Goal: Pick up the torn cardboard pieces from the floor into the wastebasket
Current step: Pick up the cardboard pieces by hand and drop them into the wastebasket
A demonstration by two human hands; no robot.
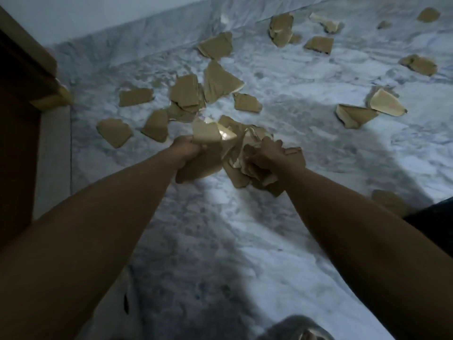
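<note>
Head view: both hands [186, 149] [266, 155] around cardboard pieces [235, 155]

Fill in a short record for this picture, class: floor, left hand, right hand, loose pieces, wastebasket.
floor: grey-white marble floor
left hand: left hand grips a large cardboard piece
right hand: right hand grips a bunch of torn pieces
loose pieces: many scattered pieces lie beyond the hands, up to the far wall
wastebasket: not identifiable in view

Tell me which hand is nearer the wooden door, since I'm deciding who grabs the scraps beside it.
Left. The left hand, gripping a cardboard piece, lies on the side of the wooden door. The right hand, clutching a cardboard bundle, is farther away.
</note>
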